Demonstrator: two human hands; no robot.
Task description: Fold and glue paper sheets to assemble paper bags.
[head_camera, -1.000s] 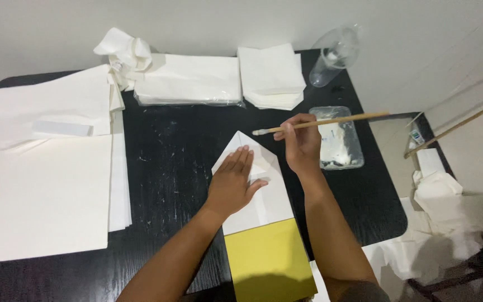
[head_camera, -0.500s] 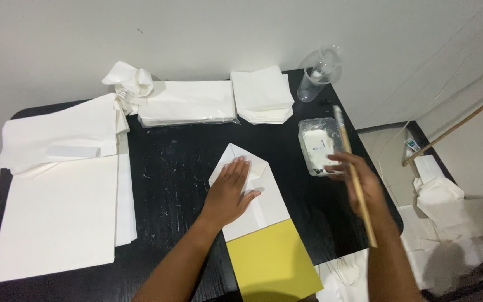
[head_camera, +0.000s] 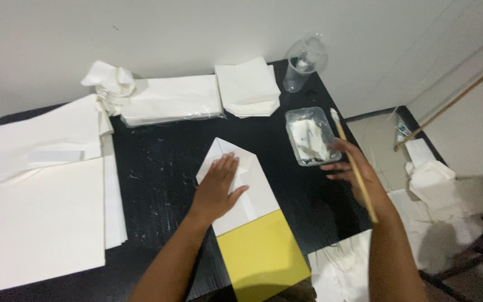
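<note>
Glue from the thin wooden brush point(head_camera: 353, 162) pinched in the right hand point(head_camera: 353, 168) could drip; left hand point(head_camera: 219, 187) presses flat, spread, on the folded white paper point(head_camera: 241, 184).

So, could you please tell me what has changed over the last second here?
The right hand carried the brush off the folded white paper to the right, swinging it from lying across to pointing away, its tip now at the clear tray of white paste. Its hold on the brush did not change. The left hand stayed flat on the paper, and the yellow sheet and paper stacks did not move.
</note>
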